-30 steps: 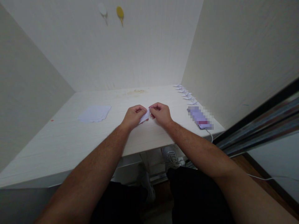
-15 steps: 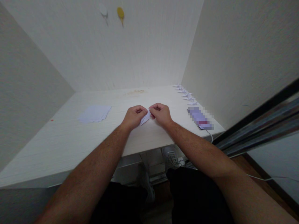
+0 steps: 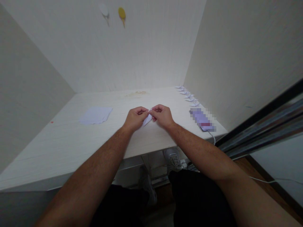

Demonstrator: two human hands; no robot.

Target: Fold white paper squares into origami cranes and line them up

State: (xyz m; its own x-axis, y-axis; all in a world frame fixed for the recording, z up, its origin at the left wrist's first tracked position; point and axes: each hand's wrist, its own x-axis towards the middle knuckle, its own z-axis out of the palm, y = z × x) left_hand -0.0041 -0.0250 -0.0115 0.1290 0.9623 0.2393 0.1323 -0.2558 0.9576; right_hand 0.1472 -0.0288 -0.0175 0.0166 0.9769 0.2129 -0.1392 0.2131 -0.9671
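Between my hands, a small folded piece of white paper [image 3: 147, 120] is held just above the table, its narrow lower end pointing toward me. My left hand [image 3: 136, 118] pinches its left side, thumb and curled fingers closed on it. From the other side my right hand [image 3: 162, 115] pinches the upper right part, the thumb close to the left thumb. The fingers cover much of the paper, so its exact folds are hidden. To the left on the table lies a stack of white paper sheets [image 3: 96, 115].
Folded paper cranes [image 3: 189, 96], several in a row, stand along the right wall. Nearer me lies a blurred-out phone [image 3: 201, 119] with a white cable [image 3: 212, 136]. The white table [image 3: 71, 142] ends close to my knees. Two hooks, one yellow [image 3: 121, 13], are on the back wall.
My right thumb has moved left toward the left thumb, and a bit of paper now shows above the thumbs. The rest stays where it was.
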